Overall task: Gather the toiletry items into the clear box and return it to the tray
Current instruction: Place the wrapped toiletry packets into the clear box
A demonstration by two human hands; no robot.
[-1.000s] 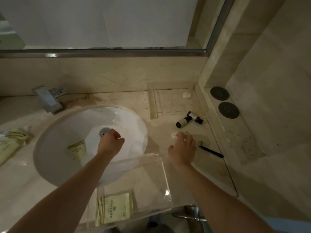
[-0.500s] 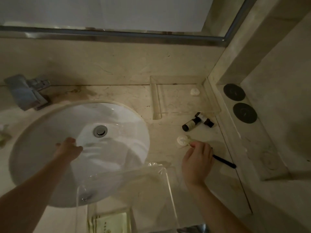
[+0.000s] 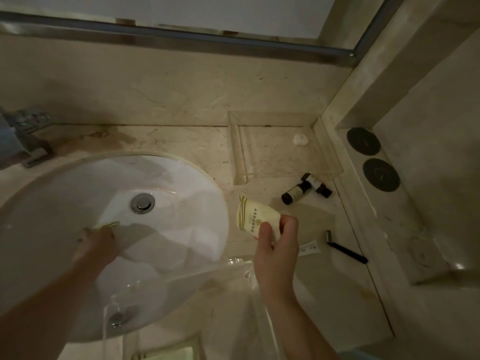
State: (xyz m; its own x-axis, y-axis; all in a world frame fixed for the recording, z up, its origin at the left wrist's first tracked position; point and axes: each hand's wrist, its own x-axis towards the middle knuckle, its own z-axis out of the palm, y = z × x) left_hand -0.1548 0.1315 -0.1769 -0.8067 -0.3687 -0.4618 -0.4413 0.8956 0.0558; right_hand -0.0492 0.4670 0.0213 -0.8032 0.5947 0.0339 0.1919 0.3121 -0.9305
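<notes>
My right hand (image 3: pixel 276 244) pinches a cream toiletry packet (image 3: pixel 253 216) with gold stripes, lifted above the counter right of the sink. Down in the white sink (image 3: pixel 166 229), my left hand (image 3: pixel 94 244) grips a second striped packet (image 3: pixel 110 225), mostly hidden under my fingers. The clear box (image 3: pixel 244 289) stands at the counter's near edge between my forearms, with a packet (image 3: pixel 166 354) lying in its bottom. The clear tray (image 3: pixel 275 149) sits at the back right and holds a small white soap (image 3: pixel 300 139). Two dark bottles (image 3: pixel 305 188), a small white tube (image 3: pixel 309 249) and a black razor (image 3: pixel 345 249) lie on the counter.
A chrome tap (image 3: pixel 23 136) stands at the back left. Two black round discs (image 3: pixel 371 157) sit on the raised ledge at the right. A mirror edge runs along the back wall. The sink drain (image 3: pixel 142 203) is shut.
My right hand has lifted a striped packet off the counter. My left hand has gone from the sink's middle to its left side and onto the packet there. The view moved closer.
</notes>
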